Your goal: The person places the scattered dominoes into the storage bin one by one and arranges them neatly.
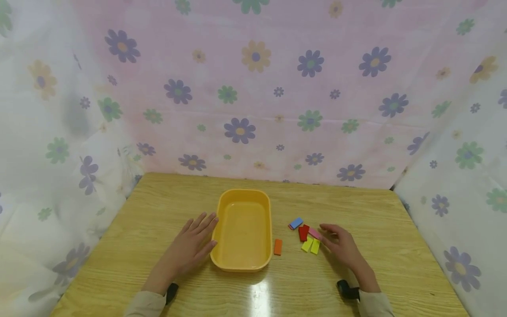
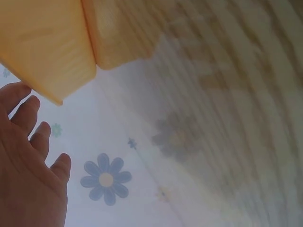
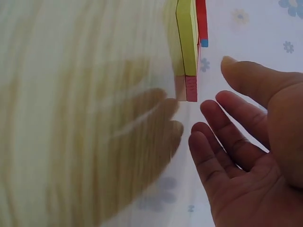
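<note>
A yellow plastic basin [image 1: 243,237] stands on the table with nothing inside. At its left rim, my left hand [image 1: 190,244] lies with fingers extended, the fingertips at the edge. To the right of the basin is a loose group of small flat blocks: a blue block [image 1: 296,223] over a reddish one, a red block [image 1: 303,234], a pink block [image 1: 314,233] and two yellow blocks [image 1: 315,246]. My right hand [image 1: 344,248] hovers beside the pink block, thumb and fingers parted, holding nothing. In the right wrist view a gap shows between its fingers and the pink block [image 3: 191,89].
An orange block [image 1: 278,247] lies alone between the basin's right wall and the group. The wooden table [image 1: 174,193] ends at flower-patterned cloth [image 1: 273,110] at the back and both sides. Black straps with small devices [image 1: 347,290] sit at the wrists.
</note>
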A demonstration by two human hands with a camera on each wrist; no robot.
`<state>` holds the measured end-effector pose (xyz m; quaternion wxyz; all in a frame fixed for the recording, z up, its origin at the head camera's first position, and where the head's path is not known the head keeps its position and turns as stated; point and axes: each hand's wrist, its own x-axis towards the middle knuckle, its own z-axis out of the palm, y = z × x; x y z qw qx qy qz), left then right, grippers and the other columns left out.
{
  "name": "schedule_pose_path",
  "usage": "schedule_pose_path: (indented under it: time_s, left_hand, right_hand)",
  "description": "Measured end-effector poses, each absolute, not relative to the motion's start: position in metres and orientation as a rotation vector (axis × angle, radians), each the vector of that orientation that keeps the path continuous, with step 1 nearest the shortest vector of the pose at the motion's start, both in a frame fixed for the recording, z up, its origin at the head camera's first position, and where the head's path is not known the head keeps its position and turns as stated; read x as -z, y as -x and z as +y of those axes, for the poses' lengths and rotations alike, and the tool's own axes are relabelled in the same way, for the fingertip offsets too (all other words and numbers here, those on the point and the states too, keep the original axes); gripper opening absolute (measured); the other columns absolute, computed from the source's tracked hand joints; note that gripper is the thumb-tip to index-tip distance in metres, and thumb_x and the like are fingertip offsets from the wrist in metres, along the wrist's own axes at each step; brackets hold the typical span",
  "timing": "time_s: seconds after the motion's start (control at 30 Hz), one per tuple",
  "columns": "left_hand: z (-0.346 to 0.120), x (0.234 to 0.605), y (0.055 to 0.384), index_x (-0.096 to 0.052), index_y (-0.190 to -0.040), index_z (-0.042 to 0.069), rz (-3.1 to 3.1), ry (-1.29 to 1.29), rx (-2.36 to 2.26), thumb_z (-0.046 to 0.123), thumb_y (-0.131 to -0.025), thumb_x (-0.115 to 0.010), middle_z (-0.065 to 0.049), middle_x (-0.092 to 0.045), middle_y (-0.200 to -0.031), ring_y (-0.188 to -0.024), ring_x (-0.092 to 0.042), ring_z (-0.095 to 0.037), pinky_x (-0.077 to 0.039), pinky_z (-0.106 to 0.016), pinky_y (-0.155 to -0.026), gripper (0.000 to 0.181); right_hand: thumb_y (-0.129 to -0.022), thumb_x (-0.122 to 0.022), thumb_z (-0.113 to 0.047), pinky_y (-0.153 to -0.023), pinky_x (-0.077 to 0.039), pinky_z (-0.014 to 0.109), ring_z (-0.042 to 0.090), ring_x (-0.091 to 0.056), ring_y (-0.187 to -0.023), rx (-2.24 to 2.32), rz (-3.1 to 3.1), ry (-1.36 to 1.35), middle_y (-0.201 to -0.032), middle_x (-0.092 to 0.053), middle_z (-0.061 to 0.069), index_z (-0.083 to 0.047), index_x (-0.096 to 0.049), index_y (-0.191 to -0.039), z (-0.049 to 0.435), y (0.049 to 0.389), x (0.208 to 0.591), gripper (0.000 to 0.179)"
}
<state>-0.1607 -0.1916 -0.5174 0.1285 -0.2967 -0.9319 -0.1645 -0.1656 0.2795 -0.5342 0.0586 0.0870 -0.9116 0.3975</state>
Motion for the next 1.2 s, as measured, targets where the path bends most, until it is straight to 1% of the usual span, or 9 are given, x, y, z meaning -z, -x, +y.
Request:
schedule_pose_path:
  time_s: [0.13, 0.27, 0.43, 0.7, 0.83, 0.93, 1.07, 1.2]
  left_hand:
    - [-0.189, 0.517, 0.161, -0.036, -0.159, 0.008, -2.746, 0.858, 0.533, 0.037, -0.105, -0.054, -0.007, -0.033, -0.165, -0.153, -0.029, -0.035, -0.023, -0.063, -0.120, 0.064]
    - [-0.188, 0.517, 0.162, -0.034, -0.160, 0.009, -2.760, 0.848, 0.586, 0.039, -0.105, -0.053, -0.005, -0.031, -0.166, -0.154, -0.027, -0.033, -0.021, -0.062, -0.121, 0.065]
    - [-0.187, 0.518, 0.163, -0.032, -0.160, 0.010, -2.768, 0.848, 0.612, 0.039, -0.105, -0.052, -0.005, -0.029, -0.167, -0.154, -0.025, -0.033, -0.020, -0.062, -0.122, 0.065]
    - [-0.186, 0.516, 0.165, -0.031, -0.161, 0.011, -2.775, 0.840, 0.651, 0.040, -0.106, -0.051, -0.004, -0.028, -0.167, -0.155, -0.024, -0.033, -0.018, -0.061, -0.123, 0.065]
    - [-0.185, 0.517, 0.163, -0.032, -0.160, 0.010, -2.776, 0.840, 0.645, 0.039, -0.106, -0.051, -0.005, -0.028, -0.167, -0.155, -0.024, -0.033, -0.019, -0.062, -0.122, 0.065]
    - [-0.185, 0.518, 0.163, -0.032, -0.160, 0.009, -2.780, 0.836, 0.634, 0.038, -0.105, -0.052, -0.005, -0.028, -0.167, -0.154, -0.024, -0.034, -0.019, -0.062, -0.122, 0.065]
    - [-0.184, 0.518, 0.162, -0.033, -0.160, 0.008, -2.773, 0.835, 0.614, 0.036, -0.105, -0.054, -0.006, -0.029, -0.166, -0.154, -0.025, -0.033, -0.020, -0.061, -0.122, 0.065]
    - [-0.182, 0.518, 0.162, -0.035, -0.159, 0.008, -2.749, 0.838, 0.579, 0.036, -0.105, -0.054, -0.005, -0.031, -0.166, -0.154, -0.027, -0.033, -0.021, -0.059, -0.122, 0.064]
  right_hand:
    - [-0.096, -0.071, -0.009, -0.090, -0.059, 0.041, 0.029, -0.067, -0.105, -1.255, -2.767, -0.245, -0.120, -0.071, 0.017, 0.004, -0.067, -0.126, 0.282, 0.171, 0.535, 0.033]
    - [-0.095, -0.071, -0.008, -0.084, -0.059, 0.031, 0.023, -0.067, -0.097, -1.293, -2.785, -0.250, -0.113, -0.072, 0.014, 0.004, -0.070, -0.121, 0.283, 0.175, 0.535, 0.029]
    - [-0.093, -0.072, -0.006, -0.079, -0.058, 0.025, 0.021, -0.069, -0.093, -1.292, -2.824, -0.263, -0.108, -0.073, 0.014, 0.004, -0.070, -0.117, 0.284, 0.178, 0.533, 0.026]
    - [-0.094, -0.069, -0.001, -0.074, -0.056, 0.024, 0.018, -0.067, -0.087, -1.276, -2.844, -0.213, -0.107, -0.073, 0.016, 0.004, -0.072, -0.114, 0.283, 0.183, 0.528, 0.021]
    - [-0.094, -0.070, -0.004, -0.074, -0.056, 0.026, 0.018, -0.066, -0.087, -1.221, -2.846, -0.198, -0.104, -0.073, 0.014, 0.002, -0.073, -0.112, 0.286, 0.185, 0.530, 0.019]
    - [-0.095, -0.069, -0.005, -0.076, -0.056, 0.029, 0.020, -0.066, -0.089, -1.191, -2.849, -0.175, -0.105, -0.073, 0.014, 0.001, -0.074, -0.112, 0.290, 0.187, 0.532, 0.018]
    - [-0.094, -0.068, 0.000, -0.077, -0.057, 0.030, 0.021, -0.067, -0.089, -1.159, -2.860, -0.251, -0.104, -0.073, 0.014, 0.002, -0.073, -0.113, 0.299, 0.190, 0.534, 0.020]
    - [-0.089, -0.070, 0.002, -0.078, -0.057, 0.030, 0.020, -0.065, -0.089, -1.157, -2.874, -0.346, -0.106, -0.072, 0.013, 0.003, -0.072, -0.114, 0.304, 0.190, 0.532, 0.025]
